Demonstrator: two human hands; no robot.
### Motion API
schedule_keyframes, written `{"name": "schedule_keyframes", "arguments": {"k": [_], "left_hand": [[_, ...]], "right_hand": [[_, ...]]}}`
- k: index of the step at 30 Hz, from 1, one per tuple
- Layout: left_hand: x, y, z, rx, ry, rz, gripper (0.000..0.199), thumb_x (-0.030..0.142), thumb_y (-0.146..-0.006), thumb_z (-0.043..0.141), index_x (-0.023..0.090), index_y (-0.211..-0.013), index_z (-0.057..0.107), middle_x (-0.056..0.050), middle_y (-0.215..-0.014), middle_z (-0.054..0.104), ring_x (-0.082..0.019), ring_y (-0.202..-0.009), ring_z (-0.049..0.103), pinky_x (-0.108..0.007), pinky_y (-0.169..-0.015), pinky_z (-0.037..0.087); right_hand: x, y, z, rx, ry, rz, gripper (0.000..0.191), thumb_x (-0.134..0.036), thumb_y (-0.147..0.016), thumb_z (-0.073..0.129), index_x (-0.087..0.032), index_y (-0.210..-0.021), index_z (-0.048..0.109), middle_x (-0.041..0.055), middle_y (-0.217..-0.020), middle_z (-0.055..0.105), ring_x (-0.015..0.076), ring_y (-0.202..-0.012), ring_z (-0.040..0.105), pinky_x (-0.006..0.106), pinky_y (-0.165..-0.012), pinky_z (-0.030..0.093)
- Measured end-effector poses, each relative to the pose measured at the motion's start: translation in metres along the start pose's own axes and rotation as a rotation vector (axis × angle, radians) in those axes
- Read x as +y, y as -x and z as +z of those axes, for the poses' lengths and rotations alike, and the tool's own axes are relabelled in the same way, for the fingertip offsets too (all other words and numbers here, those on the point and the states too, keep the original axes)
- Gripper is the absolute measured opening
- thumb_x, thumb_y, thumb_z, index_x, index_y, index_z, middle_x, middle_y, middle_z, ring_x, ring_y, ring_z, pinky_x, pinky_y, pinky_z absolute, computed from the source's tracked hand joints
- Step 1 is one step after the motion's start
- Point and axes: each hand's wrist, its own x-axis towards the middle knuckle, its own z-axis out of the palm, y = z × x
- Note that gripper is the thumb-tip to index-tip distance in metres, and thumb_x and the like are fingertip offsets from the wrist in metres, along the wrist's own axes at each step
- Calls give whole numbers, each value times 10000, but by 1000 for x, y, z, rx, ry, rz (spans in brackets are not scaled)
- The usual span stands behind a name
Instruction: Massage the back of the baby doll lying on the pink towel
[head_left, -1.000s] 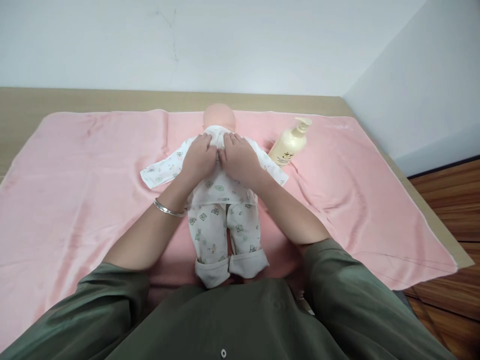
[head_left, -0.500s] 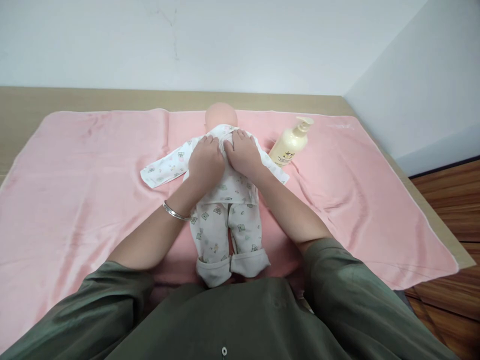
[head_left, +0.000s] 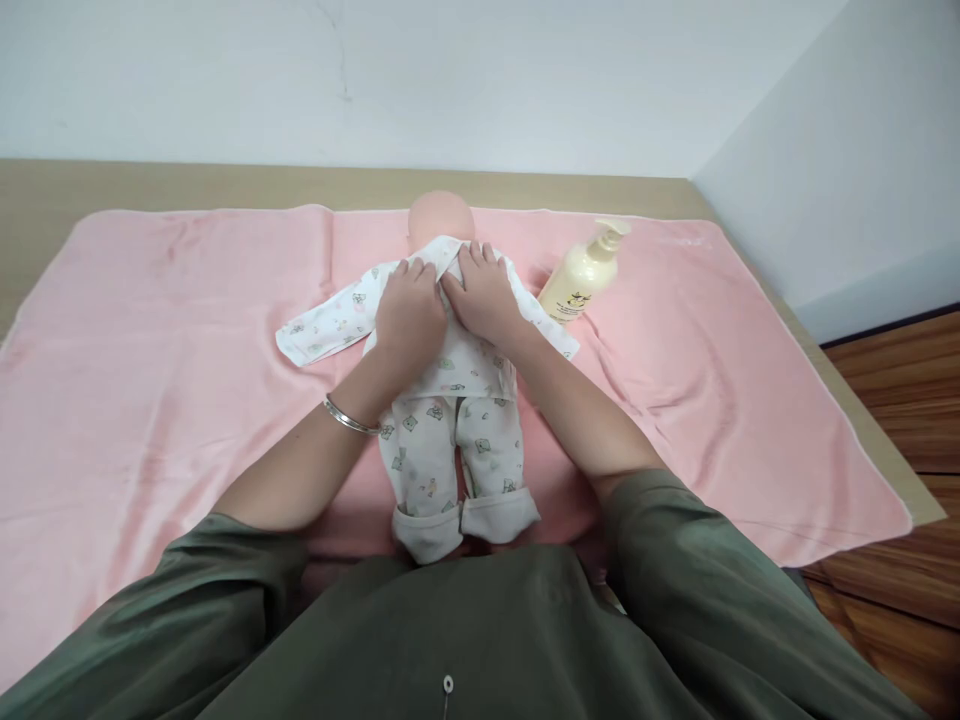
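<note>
right hand (head_left: 489, 298) shifted inward on doll's top (head_left: 469, 368) | bottle label (head_left: 574, 304): print illegible

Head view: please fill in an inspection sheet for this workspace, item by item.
Surface: wood-toned tabletop, mostly under a creased pink cloth.
Work items: doll in a printed white top and trousers, cuffs turned up.
Clutter: pump bottle on the cloth, near the sleeve at picture right.
Hands: left, with bracelet on its wrist, and right, on the top; grip unclear.
Cables: nothing seen.
Surroundings: pale walls; wood-grain panels at right.
</note>
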Motion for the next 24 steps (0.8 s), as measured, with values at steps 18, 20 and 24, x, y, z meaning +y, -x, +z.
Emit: {"name": "schedule_keyframes", "arguments": {"k": [18,20,24], "left_hand": [[-16,-2,18,55,262,-52,562,398,-1002,265,103,-1353,591,-225,-1515,560,-360,-1519,426,-555,-1356,229],[-6,5,15,50,277,-33,551,373,-1003,274,99,-1347,604,-208,-1518,570,-345,-1533,421,-541,-1366,230],[-7,1,7,30,328,-87,465,316,-965,364,152,-1287,657,-156,-1489,615,-326,-1523,453,-521,-1352,304]], "right_hand": [[1,0,1,4,-21,-78,592,-275,-1050,334,-52,-1597,371,171,-1695,339,350,-1604,295,587,-1333,247],[7,-7,1,18,-39,-43,613,-294,-1044,344,-33,-1598,356,181,-1700,321,361,-1609,277,594,-1333,232],[0,1,5,22,-12,-16,638,-289,-1051,335,-12,-1624,297,191,-1712,287,362,-1628,230,595,-1349,193]]}}
